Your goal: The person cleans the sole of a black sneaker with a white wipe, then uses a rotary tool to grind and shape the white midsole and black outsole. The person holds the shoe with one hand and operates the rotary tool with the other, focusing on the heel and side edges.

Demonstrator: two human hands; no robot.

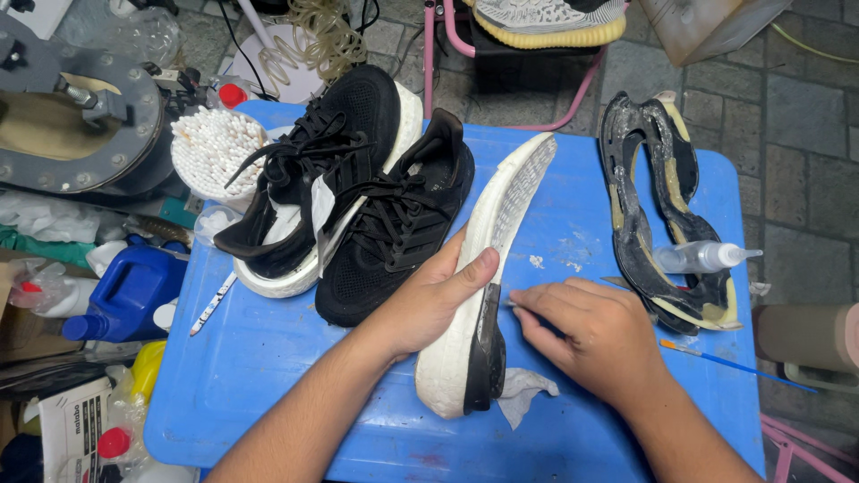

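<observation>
A black sneaker (394, 234) with a white foam sole lies on its side on a blue plastic tabletop (268, 358). My left hand (429, 300) grips it at the sole's edge, thumb pressed on the white foam (501, 206). My right hand (595, 335) is closed on a small thin tool whose tip touches the black heel patch (488, 349) of the sole. A scrap of white cloth (523, 394) lies under the heel. A second black sneaker (313, 179) rests upright behind the first.
Two detached black outsoles (644, 197) lie at the right with a small clear squeeze bottle (702, 258) on them. A thin brush (734, 362) lies near the right edge. A cup of cotton swabs (210, 148) and a blue jug (134, 291) stand at the left.
</observation>
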